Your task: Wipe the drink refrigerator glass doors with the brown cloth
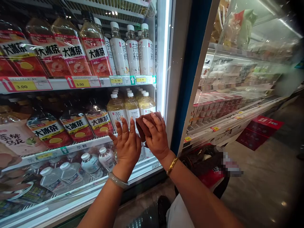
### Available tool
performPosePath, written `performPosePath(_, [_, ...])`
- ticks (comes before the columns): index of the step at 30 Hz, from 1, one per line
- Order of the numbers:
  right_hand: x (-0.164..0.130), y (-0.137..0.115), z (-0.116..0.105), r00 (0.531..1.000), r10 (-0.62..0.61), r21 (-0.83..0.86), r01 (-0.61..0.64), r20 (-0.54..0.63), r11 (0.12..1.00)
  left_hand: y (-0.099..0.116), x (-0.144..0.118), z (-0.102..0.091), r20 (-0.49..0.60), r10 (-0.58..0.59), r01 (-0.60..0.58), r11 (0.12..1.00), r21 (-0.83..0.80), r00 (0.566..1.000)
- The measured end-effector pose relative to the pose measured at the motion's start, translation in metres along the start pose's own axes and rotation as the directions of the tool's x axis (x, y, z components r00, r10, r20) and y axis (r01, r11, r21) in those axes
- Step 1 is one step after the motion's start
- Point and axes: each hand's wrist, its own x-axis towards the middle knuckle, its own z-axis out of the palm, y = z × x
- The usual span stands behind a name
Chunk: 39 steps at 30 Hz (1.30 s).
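Observation:
My right hand presses a dark brown cloth flat against the glass door of a drinks fridge, near the door's right edge. My left hand rests just left of it, fingers spread, palm on the same glass, holding nothing. A gold bangle sits on my right wrist and a pale bracelet on my left. Behind the glass, tea bottles with white caps stand right behind my hands.
Shelves hold red-labelled iced tea bottles with price tags and water bottles below. A blue-edged door frame stands at right, then an open chiller with packaged goods. A red-and-black basket sits by my legs.

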Motion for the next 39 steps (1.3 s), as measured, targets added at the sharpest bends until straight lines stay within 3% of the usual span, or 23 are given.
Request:
performPosePath(4, [-0.003, -0.008, 0.004, 0.994, -0.072, 0.06, 0.067, 0.079, 0.996, -0.001, -0.001, 0.0, 0.001, -0.01, 0.01, 1.0, 0.013, 1.0])
performPosePath(9, [-0.016, 0.006, -0.004, 0.979, -0.126, 0.004, 0.127, 0.163, 0.992, 0.0, 0.0, -0.002, -0.017, 0.006, -0.006, 1.0, 0.013, 1.0])
performPosePath(16, [-0.001, 0.009, -0.005, 1.0, -0.007, -0.03, 0.007, 0.007, 1.0, 0.005, 0.001, -0.003, -0.008, -0.004, 0.005, 1.0, 0.013, 1.0])
performPosePath(21, [-0.012, -0.002, 0.002, 0.987, -0.104, 0.024, 0.102, 0.125, 0.995, 0.002, -0.003, -0.001, 0.001, -0.007, 0.007, 1.0, 0.026, 1.0])
performPosePath(25, [-0.026, 0.007, -0.003, 0.972, -0.135, -0.051, 0.147, 0.191, 0.988, 0.001, -0.007, -0.001, 0.02, 0.003, -0.003, 1.0, 0.004, 1.0])
performPosePath(28, [-0.025, 0.014, -0.007, 0.979, -0.103, -0.093, 0.12, 0.175, 0.988, 0.003, -0.009, -0.002, 0.026, 0.007, -0.007, 1.0, 0.007, 1.0])
performPosePath(33, [-0.011, 0.007, 0.001, 0.999, -0.012, -0.044, 0.014, 0.045, 0.999, 0.006, -0.012, 0.0, 0.048, -0.006, 0.005, 1.0, 0.018, 0.999])
performPosePath(39, [-0.016, -0.003, 0.008, 0.986, -0.075, 0.054, 0.068, 0.148, 0.996, 0.001, -0.016, 0.001, 0.048, -0.007, 0.007, 1.0, -0.008, 0.999])
